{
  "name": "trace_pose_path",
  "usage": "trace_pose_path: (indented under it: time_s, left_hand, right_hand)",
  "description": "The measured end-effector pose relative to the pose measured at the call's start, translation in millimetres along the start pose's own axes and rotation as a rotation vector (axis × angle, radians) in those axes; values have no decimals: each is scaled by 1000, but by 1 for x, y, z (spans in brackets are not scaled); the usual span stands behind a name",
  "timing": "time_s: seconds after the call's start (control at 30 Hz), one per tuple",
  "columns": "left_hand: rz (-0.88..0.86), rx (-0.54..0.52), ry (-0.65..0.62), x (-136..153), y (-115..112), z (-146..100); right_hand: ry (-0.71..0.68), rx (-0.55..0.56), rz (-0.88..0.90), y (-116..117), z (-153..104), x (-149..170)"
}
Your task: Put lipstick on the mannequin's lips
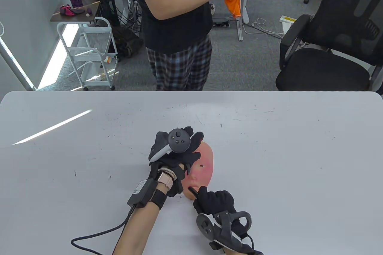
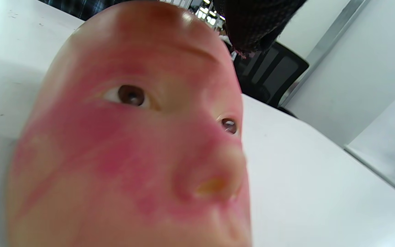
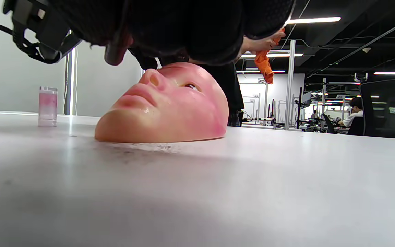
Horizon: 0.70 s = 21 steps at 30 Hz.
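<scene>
The mannequin face [image 1: 204, 167] lies face up on the white table [image 1: 284, 153], its cheeks smeared pink. My left hand [image 1: 183, 154] grips its forehead and left side; one gloved fingertip [image 2: 255, 24] shows above the brow in the left wrist view, where the face [image 2: 132, 144] fills the frame. My right hand [image 1: 213, 200] holds a black lipstick [image 1: 192, 191] with its tip by the chin and mouth. In the right wrist view the lipstick [image 3: 114, 51] hangs just above the face [image 3: 170, 109], slightly clear of the lips [image 3: 137, 97].
A person in a black shirt [image 1: 179, 21] stands at the table's far edge with an orange cloth [image 1: 233, 1]. A small clear pink container [image 3: 47, 106] stands on the table beyond the chin. A black cable [image 1: 98, 234] trails from my left wrist. An office chair [image 1: 329, 57] stands back right.
</scene>
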<state>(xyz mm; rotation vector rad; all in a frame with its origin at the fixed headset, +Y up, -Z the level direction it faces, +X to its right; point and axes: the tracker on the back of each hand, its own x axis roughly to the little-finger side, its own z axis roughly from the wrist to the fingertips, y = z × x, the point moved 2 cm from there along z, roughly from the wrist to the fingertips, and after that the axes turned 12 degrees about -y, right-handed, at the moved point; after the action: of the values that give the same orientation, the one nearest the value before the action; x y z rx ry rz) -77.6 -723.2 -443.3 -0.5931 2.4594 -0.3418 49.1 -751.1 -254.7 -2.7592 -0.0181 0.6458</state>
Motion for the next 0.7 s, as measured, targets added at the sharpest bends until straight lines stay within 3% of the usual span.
trace_pose_path:
  time_s: [0.2,0.7]
  left_hand:
    - [-116,-5,0,8,-8,2]
    - [-148,27,11,9,-10,1]
  right_hand:
    - [-21,-50,-74,3,7,-10]
    - [-34,-192,-178,14,23,-21]
